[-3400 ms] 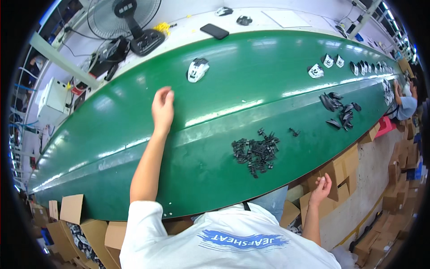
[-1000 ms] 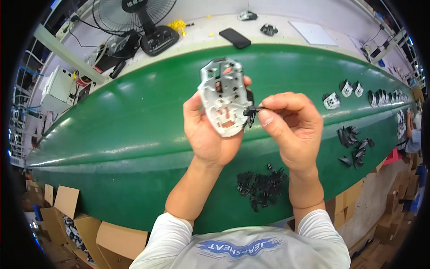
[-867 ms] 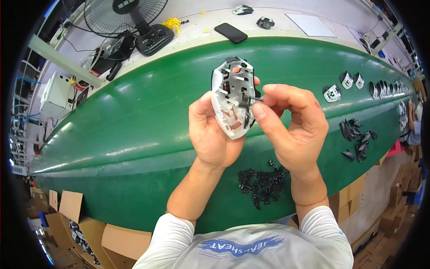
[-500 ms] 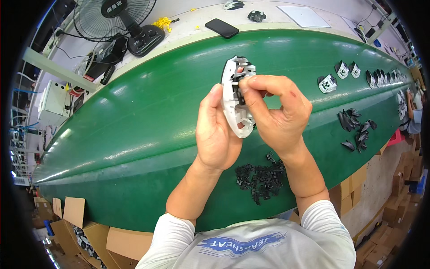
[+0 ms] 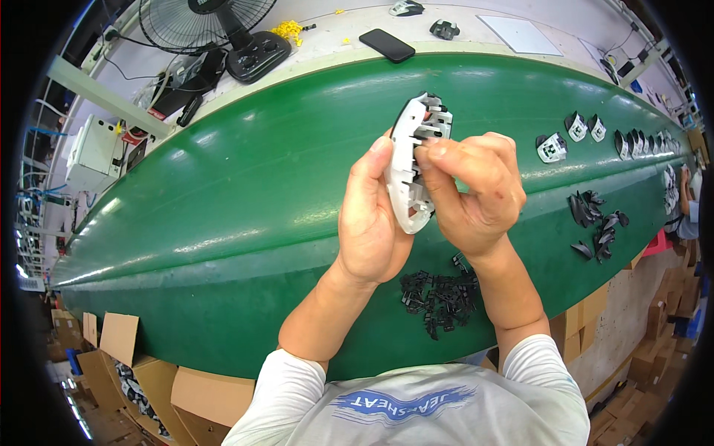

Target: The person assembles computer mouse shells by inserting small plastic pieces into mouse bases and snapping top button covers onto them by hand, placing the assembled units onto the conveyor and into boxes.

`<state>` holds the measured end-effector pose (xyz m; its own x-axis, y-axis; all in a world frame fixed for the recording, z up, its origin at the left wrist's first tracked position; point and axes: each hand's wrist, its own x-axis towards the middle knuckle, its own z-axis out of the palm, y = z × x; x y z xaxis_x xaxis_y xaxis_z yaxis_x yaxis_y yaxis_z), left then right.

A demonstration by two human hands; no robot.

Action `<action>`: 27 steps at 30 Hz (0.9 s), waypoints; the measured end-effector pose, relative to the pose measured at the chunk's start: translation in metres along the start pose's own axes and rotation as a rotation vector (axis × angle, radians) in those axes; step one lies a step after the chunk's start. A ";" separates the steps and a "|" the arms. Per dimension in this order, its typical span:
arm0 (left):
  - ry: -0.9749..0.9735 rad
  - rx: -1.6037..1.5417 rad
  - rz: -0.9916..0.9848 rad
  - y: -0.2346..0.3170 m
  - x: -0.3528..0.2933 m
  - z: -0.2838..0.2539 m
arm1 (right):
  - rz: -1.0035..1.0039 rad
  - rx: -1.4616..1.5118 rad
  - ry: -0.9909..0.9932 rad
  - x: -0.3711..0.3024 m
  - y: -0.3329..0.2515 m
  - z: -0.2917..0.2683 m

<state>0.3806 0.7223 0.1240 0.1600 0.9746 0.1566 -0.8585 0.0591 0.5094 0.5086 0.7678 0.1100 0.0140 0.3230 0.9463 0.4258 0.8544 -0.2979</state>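
Nearby, black parts (image 5: pixel 442 297) lie heaped on the worktop (image 5: pixel 223 305); above, the left hand (image 5: pixel 368 223) grips a white shell (image 5: pixel 405 167) (tilted edgewise), the right hand (image 5: pixel 476 189) pinching inside it, probably on a black clip (image 5: pixel 418 177); a phone (image 5: pixel 387 45) lies beyond.

A white T-shirt (image 5: pixel 431 431) — 2 short sleeves (image 5: pixel 286 383), 1 blue brushstroke print (image 5: pixel 402 402) with pale lettering across the front.
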 end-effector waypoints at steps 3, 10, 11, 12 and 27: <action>0.044 -0.009 -0.030 0.003 0.002 -0.002 | -0.007 -0.056 -0.123 0.012 -0.002 -0.007; 0.003 0.175 -0.071 0.005 0.001 -0.004 | -0.016 -0.093 -0.271 0.023 -0.007 -0.026; -0.002 0.176 -0.079 0.004 0.001 -0.008 | -0.061 -0.137 -0.251 0.023 -0.009 -0.026; -0.036 0.116 -0.083 0.004 0.001 -0.010 | -0.057 -0.145 -0.247 0.022 -0.008 -0.026; -0.037 -0.079 -0.036 0.008 0.000 -0.004 | 0.082 -0.141 -0.374 0.029 -0.017 -0.032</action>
<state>0.3724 0.7240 0.1249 0.2082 0.9630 0.1713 -0.8874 0.1124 0.4471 0.5309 0.7496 0.1461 -0.2661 0.5356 0.8015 0.5573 0.7639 -0.3255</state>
